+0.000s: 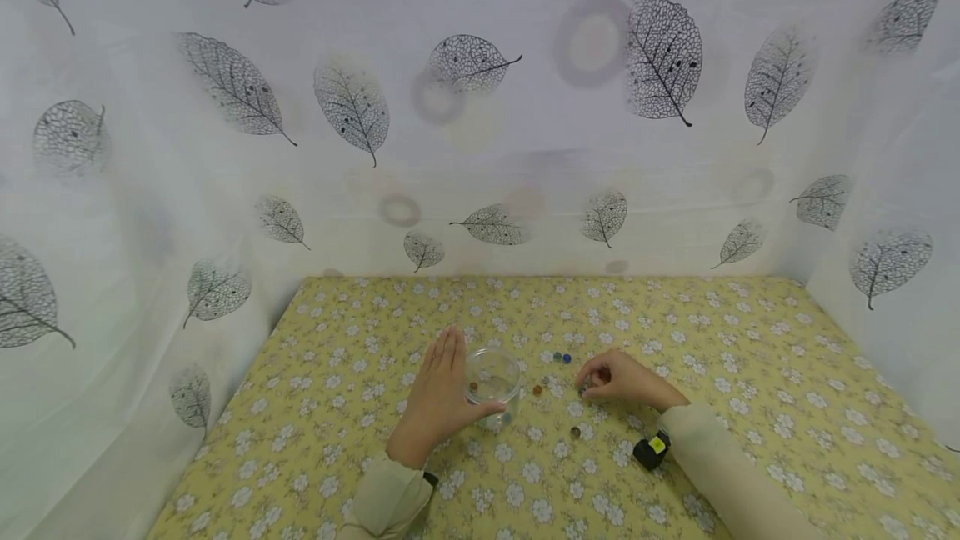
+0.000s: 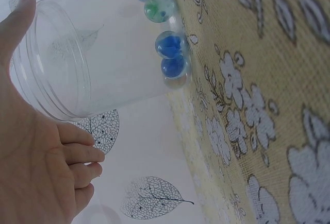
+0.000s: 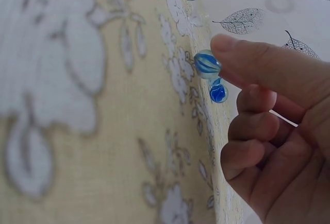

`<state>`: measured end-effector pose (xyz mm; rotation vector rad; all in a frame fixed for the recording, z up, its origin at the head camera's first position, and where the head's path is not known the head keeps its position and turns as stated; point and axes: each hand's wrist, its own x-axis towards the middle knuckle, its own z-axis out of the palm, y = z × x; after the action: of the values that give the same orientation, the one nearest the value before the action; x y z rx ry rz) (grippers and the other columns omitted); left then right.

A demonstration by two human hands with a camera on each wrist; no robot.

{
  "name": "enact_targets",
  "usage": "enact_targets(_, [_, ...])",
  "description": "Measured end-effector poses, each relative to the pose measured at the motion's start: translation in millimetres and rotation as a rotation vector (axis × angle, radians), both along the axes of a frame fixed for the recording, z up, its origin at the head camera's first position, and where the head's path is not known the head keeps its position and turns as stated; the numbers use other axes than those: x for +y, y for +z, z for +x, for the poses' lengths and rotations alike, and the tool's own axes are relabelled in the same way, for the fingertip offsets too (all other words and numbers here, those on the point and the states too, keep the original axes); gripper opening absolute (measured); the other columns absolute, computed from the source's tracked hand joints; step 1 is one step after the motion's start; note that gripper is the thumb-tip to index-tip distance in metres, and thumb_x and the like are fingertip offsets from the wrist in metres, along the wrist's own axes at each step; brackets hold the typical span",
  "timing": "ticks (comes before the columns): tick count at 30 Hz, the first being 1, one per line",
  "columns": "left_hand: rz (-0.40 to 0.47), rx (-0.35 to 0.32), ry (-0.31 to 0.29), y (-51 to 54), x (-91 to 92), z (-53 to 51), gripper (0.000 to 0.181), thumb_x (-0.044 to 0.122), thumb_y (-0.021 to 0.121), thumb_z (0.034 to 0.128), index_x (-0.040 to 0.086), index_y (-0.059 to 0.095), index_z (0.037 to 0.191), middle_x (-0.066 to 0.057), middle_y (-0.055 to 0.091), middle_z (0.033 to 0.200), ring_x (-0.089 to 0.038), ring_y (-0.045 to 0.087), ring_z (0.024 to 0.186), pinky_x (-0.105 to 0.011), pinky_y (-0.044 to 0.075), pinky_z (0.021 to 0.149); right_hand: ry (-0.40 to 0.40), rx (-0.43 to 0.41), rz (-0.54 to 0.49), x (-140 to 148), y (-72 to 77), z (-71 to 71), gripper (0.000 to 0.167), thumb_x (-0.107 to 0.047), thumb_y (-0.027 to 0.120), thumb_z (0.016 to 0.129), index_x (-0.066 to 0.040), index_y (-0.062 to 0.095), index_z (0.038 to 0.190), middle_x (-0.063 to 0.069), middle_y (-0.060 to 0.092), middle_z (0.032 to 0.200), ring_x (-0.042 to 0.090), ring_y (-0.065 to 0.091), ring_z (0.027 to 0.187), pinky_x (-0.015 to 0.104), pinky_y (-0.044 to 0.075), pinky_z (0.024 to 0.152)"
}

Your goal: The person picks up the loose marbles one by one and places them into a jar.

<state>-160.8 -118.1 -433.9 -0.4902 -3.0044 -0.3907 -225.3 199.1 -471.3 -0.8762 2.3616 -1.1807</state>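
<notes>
My left hand (image 1: 438, 398) lies along the left side of a clear jar (image 1: 502, 363), fingers straight and thumb stretched across its near side. The left wrist view shows that hand (image 2: 38, 167) at the rim of the jar (image 2: 129, 44), with blue marbles (image 2: 170, 45) and a green-tinted one (image 2: 160, 9) at the bottom. To the jar's right, my right hand (image 1: 626, 382) pinches a blue-striped marble (image 3: 207, 64) low at the table. In the right wrist view its thumb touches the marble and the other fingers of the hand (image 3: 278, 116) are curled.
Loose marbles lie between and around the hands: an orange one (image 1: 537, 389), a brownish one (image 1: 575, 432), a clear one (image 1: 545, 380) and a dark blue one (image 1: 567, 358) beside a greyish one (image 1: 557, 356). A yellow floral cloth (image 1: 360, 423) covers the table; leaf-patterned curtains (image 1: 510, 140) surround it.
</notes>
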Motion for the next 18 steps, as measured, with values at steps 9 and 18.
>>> enact_targets(9, [0.01,0.012,0.001,0.0,-0.2,1.5,0.116,0.073,0.057,0.0741,-0.006,0.015,0.148,-0.021,0.01,0.157,-0.035,0.015,0.145,-0.048,0.017,0.12,-0.012,0.017,0.048,-2.2,-0.8,1.0,0.011,-0.003,0.065,0.086,0.002,0.07,0.095,0.016,0.049,0.057,-0.003,0.031,0.048,0.017,0.038,0.051])
enact_targets(18, [0.01,0.018,-0.001,-1.1,-0.8,1.4,0.117,0.073,0.057,0.0735,-0.006,0.014,0.149,-0.021,0.01,0.157,-0.035,0.016,0.145,-0.048,0.017,0.12,-0.015,0.01,0.059,-1.5,0.3,1.3,0.011,-0.009,0.068,0.085,-0.004,0.072,0.093,0.011,0.05,0.056,-0.002,0.032,0.047,0.018,0.04,0.052])
